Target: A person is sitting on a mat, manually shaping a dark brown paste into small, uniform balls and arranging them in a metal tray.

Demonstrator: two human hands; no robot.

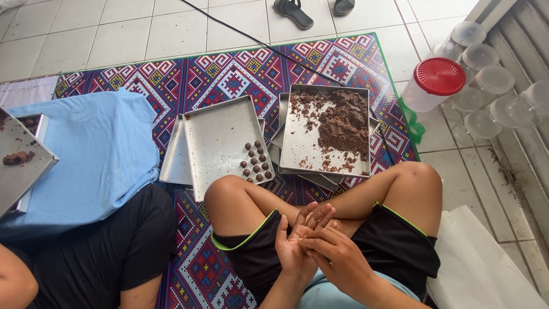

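I sit cross-legged on a patterned mat (229, 74). My left hand (294, 240) and my right hand (334, 254) press together in my lap, palm against palm; whatever lies between them is hidden. In front of my knees a metal tray (220, 137) holds several small brown dough balls (256, 162) in its near right corner. To its right another metal tray (300, 146) carries a heap of brown dough (342, 127) and crumbs. Both hands are well short of the trays.
A person in black sits at my left under a blue cloth (97, 149), with a tray of dough (17, 163) beyond. A red-lidded jar (434, 83) and several clear lidded jars (486, 86) stand at the right. Sandals (294, 11) and a black cable (257, 40) lie on the tiles.
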